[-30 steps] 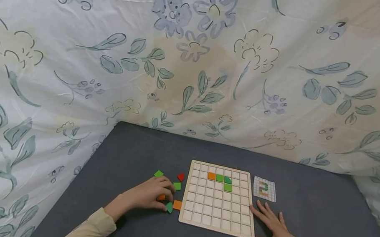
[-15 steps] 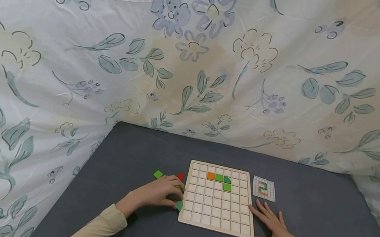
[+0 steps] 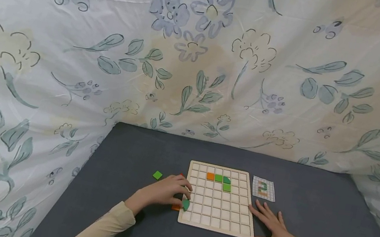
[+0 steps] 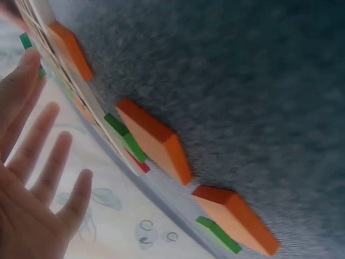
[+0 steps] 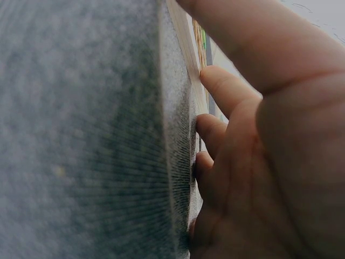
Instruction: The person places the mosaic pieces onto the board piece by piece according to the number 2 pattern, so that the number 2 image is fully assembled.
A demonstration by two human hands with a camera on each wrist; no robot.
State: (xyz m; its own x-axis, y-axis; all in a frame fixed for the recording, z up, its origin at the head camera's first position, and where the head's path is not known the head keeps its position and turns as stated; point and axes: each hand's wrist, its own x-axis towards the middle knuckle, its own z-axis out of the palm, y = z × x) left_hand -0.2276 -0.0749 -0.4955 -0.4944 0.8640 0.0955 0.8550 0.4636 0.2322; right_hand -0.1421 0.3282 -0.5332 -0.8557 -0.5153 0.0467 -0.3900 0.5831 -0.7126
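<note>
My left hand [image 3: 166,190] pinches a dark green tile with a curved edge [image 3: 185,205] between thumb and fingers, over the left side of the pale wooden grid board [image 3: 213,202]. In the left wrist view that tile [image 4: 25,41] shows partly behind the thumb, while the other fingers are spread. My right hand [image 3: 277,234] lies with fingers spread along the board's right edge, its thumb at the near right corner. In the grid's upper part sit an orange tile [image 3: 210,176], a green tile [image 3: 218,178], a dark green tile [image 3: 226,180] and another green tile [image 3: 226,187].
Loose tiles lie left of the board: a green square [image 3: 157,175], a green one [image 4: 125,137], a partly hidden red one [image 4: 137,159] and orange ones [image 4: 153,140]. A small pattern card [image 3: 263,188] lies right of the board. Floral cloth [image 3: 198,73] hangs behind the dark table [image 3: 146,149].
My left hand has moved right with the dark green tile, from among the loose tiles to over the board's left edge. My right hand has stayed in place.
</note>
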